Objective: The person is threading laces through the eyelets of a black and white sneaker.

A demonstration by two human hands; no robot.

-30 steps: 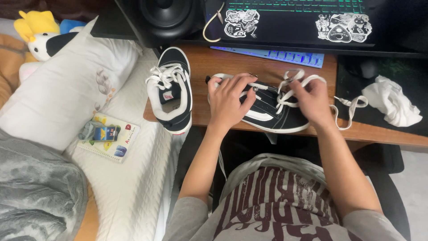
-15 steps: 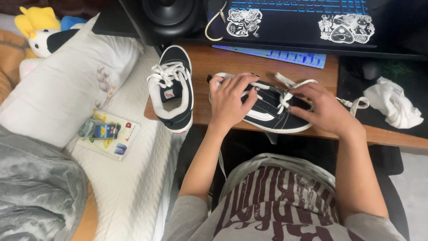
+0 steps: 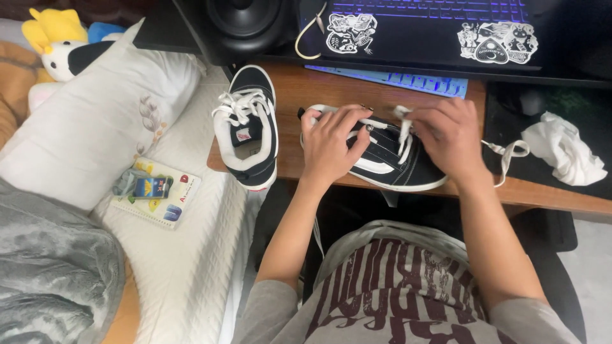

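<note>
Left hand (image 3: 331,143) lies flat, fingers spread, pressing down on the heel end of a black canvas sneaker with white sole and white side stripe (image 3: 382,162), which rests on its side at the front edge of the wooden bench (image 3: 306,89). Right hand (image 3: 446,137) is pinched on the white flat shoelace (image 3: 403,130) above the eyelets; the free lace end (image 3: 507,153) trails right across the bench. Judgement: steady the shoe with the left palm, keep the lace flat and untwisted, and pull evenly at each eyelet. Second matching black sneaker (image 3: 247,134) sits left, toe overhanging the bench edge, already laced. Crumpled white cloth (image 3: 564,156) at far right; dark laptop with stickers (image 3: 433,28) behind.
</note>
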